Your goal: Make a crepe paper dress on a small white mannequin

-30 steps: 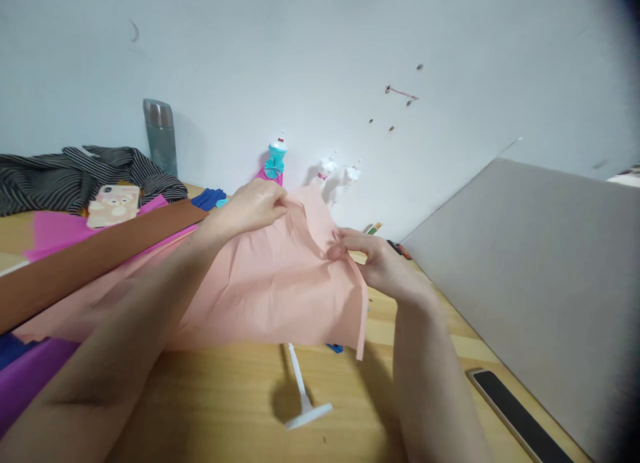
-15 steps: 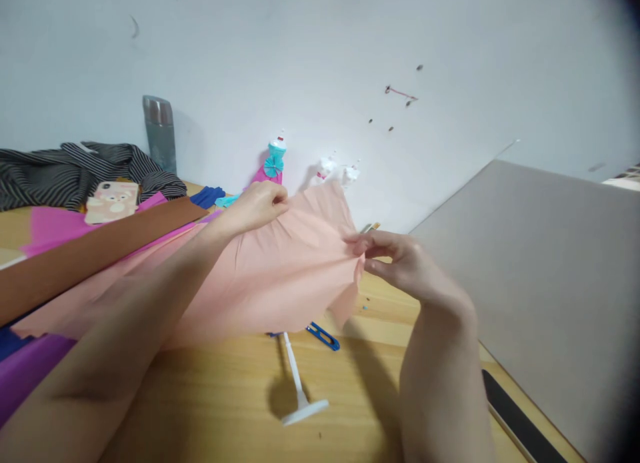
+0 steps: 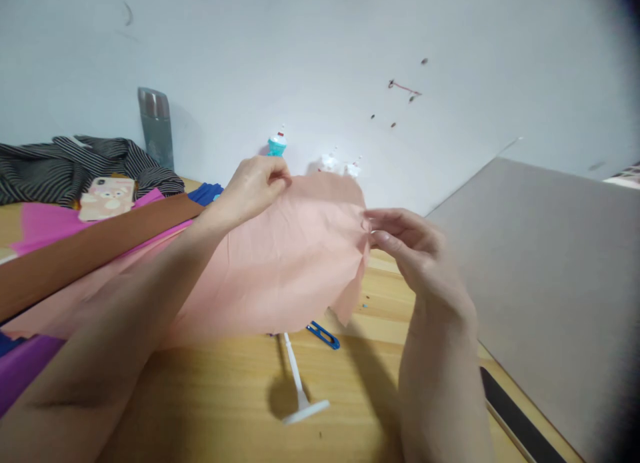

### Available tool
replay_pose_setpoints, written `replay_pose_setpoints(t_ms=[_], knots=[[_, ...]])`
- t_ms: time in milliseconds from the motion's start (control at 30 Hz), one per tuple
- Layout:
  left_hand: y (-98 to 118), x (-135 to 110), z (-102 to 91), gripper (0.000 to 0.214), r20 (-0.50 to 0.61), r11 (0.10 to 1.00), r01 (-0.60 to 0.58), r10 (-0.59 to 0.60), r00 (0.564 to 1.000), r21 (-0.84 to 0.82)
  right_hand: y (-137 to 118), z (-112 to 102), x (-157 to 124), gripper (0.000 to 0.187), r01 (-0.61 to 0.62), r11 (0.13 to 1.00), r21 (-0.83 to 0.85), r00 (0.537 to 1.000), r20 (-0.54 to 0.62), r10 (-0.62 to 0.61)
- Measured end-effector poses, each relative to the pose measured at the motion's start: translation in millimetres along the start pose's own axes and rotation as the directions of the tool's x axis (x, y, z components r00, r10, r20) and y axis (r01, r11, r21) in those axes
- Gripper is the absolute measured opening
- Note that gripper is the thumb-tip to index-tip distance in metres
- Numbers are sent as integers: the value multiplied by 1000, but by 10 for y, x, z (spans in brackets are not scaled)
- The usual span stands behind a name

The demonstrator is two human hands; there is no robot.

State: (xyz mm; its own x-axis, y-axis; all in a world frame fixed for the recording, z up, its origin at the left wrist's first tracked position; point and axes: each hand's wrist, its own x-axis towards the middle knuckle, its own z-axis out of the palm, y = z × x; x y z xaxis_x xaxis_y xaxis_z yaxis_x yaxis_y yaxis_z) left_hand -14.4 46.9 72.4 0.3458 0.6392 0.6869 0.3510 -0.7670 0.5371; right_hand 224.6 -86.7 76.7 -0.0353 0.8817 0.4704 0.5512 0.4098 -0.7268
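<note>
Pale pink sheet (image 3: 280, 263): we see its right part held above the surface (image 3: 215, 410), while its left part runs toward the surface's left edge; paper or cloth, we cannot tell. The left hand (image 3: 257, 186), fingers curled, grips the sheet's upper edge. The right hand (image 3: 410, 250) pinches the gathered right edge between thumb and fingertips. The left forearm crosses over the sheet. Below the sheet's lower edge we note a white T-shaped piece (image 3: 300, 393), its upper end hidden, and just beside it a blue slotted tool (image 3: 323, 335). A brown strip (image 3: 100, 250) lies across the sheet's left part; a purple sheet (image 3: 30, 376) shows nearer us and a magenta sheet (image 3: 45, 226) beyond. Toward the surface's far left corner we record a bear-patterned phone case (image 3: 107, 200), a striped cloth (image 3: 45, 166) and an upright grey bottle (image 3: 156, 130). Near the far edge, partly hidden, we find a turquoise-and-white figure (image 3: 277, 143). Along the right edge stands a grey panel (image 3: 540, 270), a dark flat slab (image 3: 520, 416) near its foot.
</note>
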Motion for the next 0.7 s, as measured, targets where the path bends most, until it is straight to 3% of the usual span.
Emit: replay_pose_setpoints(t_ms=[100,200,333,467,567,700], knots=[[79,-2,-32,13,-74,999,-7,10,997,41,-68,95,8,56,-94,993,77,994,64,89],[100,-2,-36,15,-90,999,-17,22,996,49,-68,161,21,40,-202,979,-36,975,82,205],[43,0,0,17,-25,998,6,-5,1000,66,-10,139,30,13,-245,955,-168,969,-89,232],[-4,-10,53,16,68,994,8,-16,998,109,-70,69,8,20,-272,952,-140,960,-109,259],[-11,-14,86,16,108,994,9,-20,994,107,-116,-37,-43,38,-226,973,-40,974,-28,225],[-23,-5,108,12,127,998,54,-58,990,35,-51,-237,-115,42,-65,998,10,972,229,61]])
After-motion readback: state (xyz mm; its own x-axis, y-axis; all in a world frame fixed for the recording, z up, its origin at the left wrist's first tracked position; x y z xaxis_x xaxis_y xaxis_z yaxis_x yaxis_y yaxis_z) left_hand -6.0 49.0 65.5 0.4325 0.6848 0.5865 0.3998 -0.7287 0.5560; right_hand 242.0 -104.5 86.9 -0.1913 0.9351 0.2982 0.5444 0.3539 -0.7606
